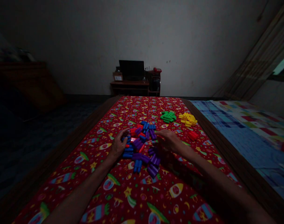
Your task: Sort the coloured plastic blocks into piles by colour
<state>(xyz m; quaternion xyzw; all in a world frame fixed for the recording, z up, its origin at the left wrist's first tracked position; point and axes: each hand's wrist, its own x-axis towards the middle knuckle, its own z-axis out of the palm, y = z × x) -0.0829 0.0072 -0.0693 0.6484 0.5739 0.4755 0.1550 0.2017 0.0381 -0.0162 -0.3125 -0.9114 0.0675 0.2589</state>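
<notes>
A loose pile of small ribbed plastic pieces lies on the patterned red cloth point(123, 186), with blue pieces point(128, 152), purple pieces point(153, 169) and red pieces point(142, 148) mixed together. My left hand point(119, 143) is cupped at the pile's left side, thumb apart from the curved fingers, against some blue pieces. At the right side is my right hand point(170, 140), its forefinger stretched toward a purple piece point(152, 134); its lower fingers are in shadow. No piece shows clearly held in either hand.
Beyond my right hand lie a green heap point(168, 116), a yellow heap point(188, 119) and a few separate red pieces point(192, 135). A desk with a monitor point(132, 70) stands by the far wall. Right of the table is a surface with a blue checked cover point(225, 133).
</notes>
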